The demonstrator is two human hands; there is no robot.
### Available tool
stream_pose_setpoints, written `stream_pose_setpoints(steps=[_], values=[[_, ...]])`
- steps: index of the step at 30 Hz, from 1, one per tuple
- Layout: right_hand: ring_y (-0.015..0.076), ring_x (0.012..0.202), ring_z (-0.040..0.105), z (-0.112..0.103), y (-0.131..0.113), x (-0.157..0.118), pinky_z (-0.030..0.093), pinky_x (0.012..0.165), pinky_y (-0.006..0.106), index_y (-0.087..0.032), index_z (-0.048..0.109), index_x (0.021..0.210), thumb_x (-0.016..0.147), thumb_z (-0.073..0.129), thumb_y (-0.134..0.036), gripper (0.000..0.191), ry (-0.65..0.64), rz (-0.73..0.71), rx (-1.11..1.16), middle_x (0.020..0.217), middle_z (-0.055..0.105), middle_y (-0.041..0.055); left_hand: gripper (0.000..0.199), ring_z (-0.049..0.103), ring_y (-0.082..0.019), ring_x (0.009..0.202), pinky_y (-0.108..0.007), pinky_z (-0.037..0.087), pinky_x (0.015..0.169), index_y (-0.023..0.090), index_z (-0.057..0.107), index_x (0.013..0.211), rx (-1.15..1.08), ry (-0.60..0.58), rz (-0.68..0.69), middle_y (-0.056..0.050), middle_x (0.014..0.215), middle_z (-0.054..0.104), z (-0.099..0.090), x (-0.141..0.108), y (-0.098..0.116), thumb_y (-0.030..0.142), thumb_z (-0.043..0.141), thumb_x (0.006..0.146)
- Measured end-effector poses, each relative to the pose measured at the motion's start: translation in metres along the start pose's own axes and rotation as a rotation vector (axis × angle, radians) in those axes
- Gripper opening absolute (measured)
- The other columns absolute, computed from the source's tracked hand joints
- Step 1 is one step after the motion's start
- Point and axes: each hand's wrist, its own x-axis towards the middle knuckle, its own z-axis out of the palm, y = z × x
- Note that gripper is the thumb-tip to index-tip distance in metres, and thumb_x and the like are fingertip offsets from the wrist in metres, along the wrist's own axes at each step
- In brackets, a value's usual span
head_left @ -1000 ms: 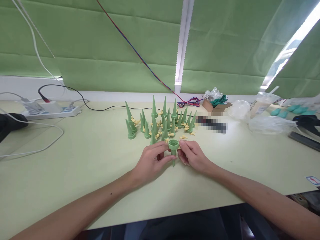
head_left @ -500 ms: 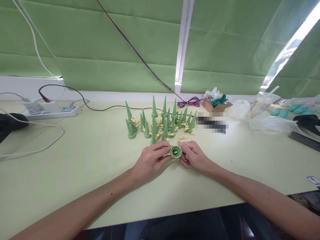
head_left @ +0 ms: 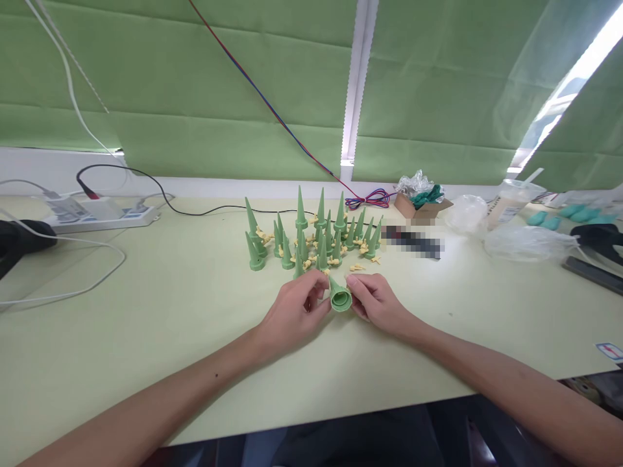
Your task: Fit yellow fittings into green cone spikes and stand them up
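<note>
A green cone [head_left: 341, 299] is between my hands, its hollow round base facing me and its tip pointing away. My right hand [head_left: 374, 297] pinches it at its right side. My left hand [head_left: 302, 307] is at its left, fingers curled and apart, the fingertips close beside the cone; whether they touch it is unclear. Just beyond my hands stand several green cones [head_left: 256, 259] upright in a cluster, with small yellow pieces [head_left: 357, 267] lying among them and at their right front.
A power strip [head_left: 141, 219] with plugs and cables lies at the left. Behind the cones runs a thin black cable. Toward the right are a small cardboard box [head_left: 424, 209], a cup [head_left: 511, 202], plastic bags [head_left: 530, 242] and teal pieces [head_left: 544, 220].
The cone's base has tilted downward, and its side now shows. The fingers of my left hand have opened away from it, while my right hand keeps almost the same place.
</note>
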Motion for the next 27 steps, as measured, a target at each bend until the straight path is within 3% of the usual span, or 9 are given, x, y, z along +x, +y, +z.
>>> stream_pose_setpoints(steps=[4,8,14,21,27], values=[[0.0083,0.046,0.036,-0.0018,-0.0003,0.0001,0.032,0.050,0.024,-0.019,0.041,0.061,0.103,0.037,-0.039,0.046,0.064,-0.057,-0.053,0.051,0.043,-0.0041,0.018,0.044,-0.008,0.052,-0.018,0.033,0.047,0.018,0.054,0.084,-0.162,-0.110,-0.145,0.003,0.064,0.052,-0.0011,0.0025,0.0032,0.031,0.046,0.096],[0.0090,0.048,0.037,-0.0030,0.0000,0.0008,0.033,0.052,0.024,-0.019,0.042,0.064,0.103,0.036,-0.039,0.044,0.075,-0.076,-0.084,0.054,0.045,-0.0036,0.041,0.041,-0.008,0.040,-0.019,0.035,0.045,0.018,0.051,0.075,-0.381,-0.221,-0.302,0.006,0.044,0.045,-0.0001,0.0025,0.0022,0.045,0.034,0.101],[0.0094,0.050,0.038,-0.0029,-0.0013,0.0006,0.033,0.054,0.024,-0.020,0.040,0.063,0.103,0.037,-0.037,0.043,0.010,-0.118,-0.136,0.056,0.043,-0.0036,0.044,0.040,-0.007,0.034,-0.018,0.032,0.040,0.017,0.050,0.075,-0.550,-0.313,-0.392,0.004,0.043,0.053,-0.0001,0.0030,-0.0003,0.055,0.042,0.096],[0.0098,0.050,0.034,-0.0044,0.0005,0.0004,0.029,0.052,0.025,-0.020,0.038,0.064,0.101,0.039,-0.036,0.040,-0.011,-0.131,-0.171,0.055,0.040,-0.0044,0.040,0.041,-0.007,0.036,-0.019,0.033,0.041,0.016,0.053,0.071,-0.525,-0.285,-0.365,0.004,0.045,0.049,-0.0020,0.0030,0.0003,0.049,0.052,0.093],[0.0096,0.049,0.030,-0.0031,0.0028,0.0004,0.025,0.052,0.026,-0.020,0.035,0.061,0.102,0.036,-0.034,0.043,-0.019,-0.111,-0.241,0.053,0.034,-0.0047,0.027,0.049,-0.008,0.052,-0.021,0.039,0.048,0.015,0.068,0.084,-0.316,-0.205,-0.140,-0.002,0.078,0.058,-0.0048,0.0034,0.0047,0.037,0.056,0.093]])
